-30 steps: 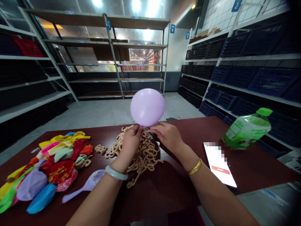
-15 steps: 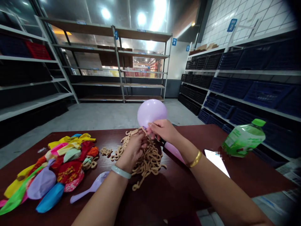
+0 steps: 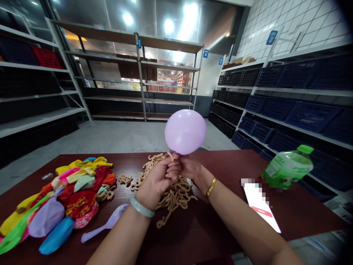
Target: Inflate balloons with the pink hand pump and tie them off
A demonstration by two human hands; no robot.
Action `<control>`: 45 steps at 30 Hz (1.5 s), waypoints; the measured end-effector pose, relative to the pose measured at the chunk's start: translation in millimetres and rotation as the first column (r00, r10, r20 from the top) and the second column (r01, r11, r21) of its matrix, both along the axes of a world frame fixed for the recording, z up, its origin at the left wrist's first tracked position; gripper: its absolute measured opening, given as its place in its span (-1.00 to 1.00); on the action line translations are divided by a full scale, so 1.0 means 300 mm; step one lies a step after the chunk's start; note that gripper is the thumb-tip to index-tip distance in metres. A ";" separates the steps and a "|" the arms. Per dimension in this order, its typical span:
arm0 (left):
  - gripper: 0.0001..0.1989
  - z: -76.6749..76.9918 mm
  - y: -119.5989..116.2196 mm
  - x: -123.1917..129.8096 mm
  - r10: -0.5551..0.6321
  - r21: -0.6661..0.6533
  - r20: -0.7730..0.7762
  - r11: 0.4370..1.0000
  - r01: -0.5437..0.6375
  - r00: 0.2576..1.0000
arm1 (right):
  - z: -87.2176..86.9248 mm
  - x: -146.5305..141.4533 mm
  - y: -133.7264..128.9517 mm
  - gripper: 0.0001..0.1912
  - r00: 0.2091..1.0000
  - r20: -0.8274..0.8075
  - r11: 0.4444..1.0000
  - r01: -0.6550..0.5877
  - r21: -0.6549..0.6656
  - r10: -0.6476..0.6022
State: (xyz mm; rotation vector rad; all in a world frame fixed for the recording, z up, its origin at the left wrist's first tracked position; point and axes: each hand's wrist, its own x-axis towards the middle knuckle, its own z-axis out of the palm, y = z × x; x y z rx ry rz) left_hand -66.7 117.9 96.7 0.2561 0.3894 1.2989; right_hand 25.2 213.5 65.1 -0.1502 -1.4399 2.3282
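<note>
A round, inflated light-purple balloon point(image 3: 185, 131) stands over the table's far edge, its neck end down at my hands. My left hand point(image 3: 164, 172) is closed, with a tan curly strand point(image 3: 170, 156) poking up from its fingers beside the balloon's base. Close against it, my right hand point(image 3: 191, 168) is closed at the balloon's neck; its fingertips are partly hidden behind the left hand. Beneath both hands lies a pile of tan curly strands point(image 3: 176, 195). A limp purple balloon point(image 3: 110, 221) lies by my left forearm.
Several limp coloured balloons point(image 3: 79, 198) are heaped on the left of the dark red table point(image 3: 193, 235). At the right lie a phone point(image 3: 260, 209) and a green-capped bottle point(image 3: 289, 165). Shelves point(image 3: 168, 101) stand behind, with crates point(image 3: 311, 114) at the right.
The balloon has risen slightly and moved right, and more of it shows. My right hand has dropped lower beside the left. A pinkish shape under my right forearm no longer shows.
</note>
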 end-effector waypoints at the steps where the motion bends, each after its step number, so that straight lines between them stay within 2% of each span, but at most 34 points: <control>1: -0.88 -0.001 0.001 -0.005 0.007 -0.002 -0.011 1.000 -0.007 1.000 | -0.006 0.001 0.002 -0.88 0.999 -0.011 0.999 0.049 0.008 -0.049; 3: -0.89 -0.005 0.006 -0.015 0.043 0.008 -0.077 0.999 -0.043 0.996 | -0.012 0.006 0.005 -0.82 0.979 -0.011 0.977 0.204 0.059 -0.204; 4: -0.87 -0.009 0.011 -0.019 0.078 0.020 -0.130 0.997 -0.076 0.988 | -0.012 0.011 0.004 -0.81 0.954 0.009 0.949 0.297 0.109 -0.300; 6: -0.79 -0.021 0.022 -0.024 0.188 0.075 -0.262 0.982 -0.174 0.947 | -0.005 0.026 0.000 -0.77 0.879 0.062 0.858 0.444 0.258 -0.473; 8: -0.71 -0.036 0.035 -0.023 0.324 0.150 -0.393 0.946 -0.288 0.861 | 0.004 0.044 -0.008 -0.74 0.802 0.068 0.745 0.516 0.423 -0.594; 10: -0.67 -0.052 0.048 -0.019 0.433 0.209 -0.505 0.900 -0.381 0.747 | 0.010 0.062 -0.022 -0.75 0.722 -0.011 0.583 0.567 0.582 -0.692; 12: -0.66 -0.068 0.060 -0.020 0.489 0.235 -0.594 0.865 -0.444 0.639 | 0.007 0.080 -0.042 -0.79 0.634 -0.130 0.368 0.589 0.719 -0.763; 14: -0.68 -0.083 0.069 -0.025 0.529 0.277 -0.671 0.829 -0.486 0.520 | 0.000 0.094 -0.067 -0.81 0.566 -0.250 0.159 0.575 0.803 -0.785; 15: -0.69 -0.090 0.073 -0.028 0.551 0.314 -0.709 0.806 -0.502 0.441 | -0.004 0.100 -0.080 -0.82 0.555 -0.302 0.085 0.565 0.821 -0.775; 16: -0.71 -0.096 0.076 -0.030 0.572 0.364 -0.743 0.781 -0.508 0.347 | -0.006 0.105 -0.092 -0.84 0.560 -0.343 0.037 0.558 0.829 -0.754; 17: -0.73 -0.102 0.079 -0.029 0.589 0.417 -0.768 0.758 -0.501 0.252 | -0.005 0.110 -0.102 -0.86 0.579 -0.373 0.015 0.555 0.832 -0.725; 18: -0.75 -0.107 0.081 -0.025 0.602 0.464 -0.779 0.742 -0.484 0.176 | -0.003 0.114 -0.110 -0.87 0.603 -0.393 0.010 0.555 0.832 -0.695; 19: -0.77 -0.112 0.082 -0.017 0.611 0.497 -0.780 0.736 -0.459 0.136 | 0.002 0.118 -0.116 -0.88 0.628 -0.408 0.018 0.558 0.829 -0.662; 20: -0.78 -0.117 0.084 -0.007 0.619 0.515 -0.773 0.738 -0.436 0.135 | 0.008 0.122 -0.119 -0.88 0.651 -0.421 0.033 0.565 0.824 -0.632; 25: -0.79 -0.140 0.084 0.044 0.621 0.475 -0.710 0.770 -0.426 0.331 | 0.033 0.146 -0.107 -0.76 0.713 -0.442 0.108 0.582 0.806 -0.545; 27: -0.79 -0.146 0.084 0.051 0.619 0.467 -0.706 0.772 -0.430 0.343 | 0.033 0.153 -0.101 -0.82 0.692 -0.429 0.115 0.591 0.798 -0.581; 30: -0.78 -0.149 0.083 0.054 0.632 0.504 -0.724 0.759 -0.411 0.278 | 0.032 0.157 -0.100 -0.93 0.632 -0.424 0.097 0.621 0.778 -0.648; 32: -0.79 -0.147 0.078 0.056 0.642 0.540 -0.743 0.743 -0.396 0.191 | 0.033 0.157 -0.103 -0.93 0.609 -0.427 0.069 0.623 0.779 -0.669; 35: -0.80 -0.141 0.068 0.061 0.658 0.614 -0.753 0.705 -0.356 0.004 | 0.037 0.158 -0.106 -0.92 0.589 -0.426 0.017 0.599 0.801 -0.687; 37: -0.80 -0.138 0.060 0.062 0.660 0.665 -0.738 0.677 -0.315 -0.138 | 0.036 0.159 -0.104 -0.93 0.576 -0.405 0.022 0.593 0.805 -0.711; 39: -0.80 -0.133 0.053 0.060 0.636 0.701 -0.712 0.666 -0.255 -0.296 | 0.032 0.157 -0.097 -0.94 0.559 -0.355 0.069 0.600 0.797 -0.749; 42: -0.79 -0.123 0.042 0.055 0.573 0.721 -0.633 0.681 -0.126 -0.521 | 0.024 0.152 -0.083 -0.94 0.547 -0.255 0.183 0.621 0.762 -0.797; 44: -0.78 -0.116 0.037 0.054 0.549 0.712 -0.581 0.700 -0.049 -0.601 | 0.022 0.149 -0.075 -0.96 0.555 -0.201 0.247 0.628 0.738 -0.807; 45: -0.78 -0.113 0.036 0.054 0.540 0.706 -0.565 0.708 -0.027 -0.623 | 0.022 0.148 -0.073 -0.98 0.558 -0.189 0.260 0.625 0.736 -0.808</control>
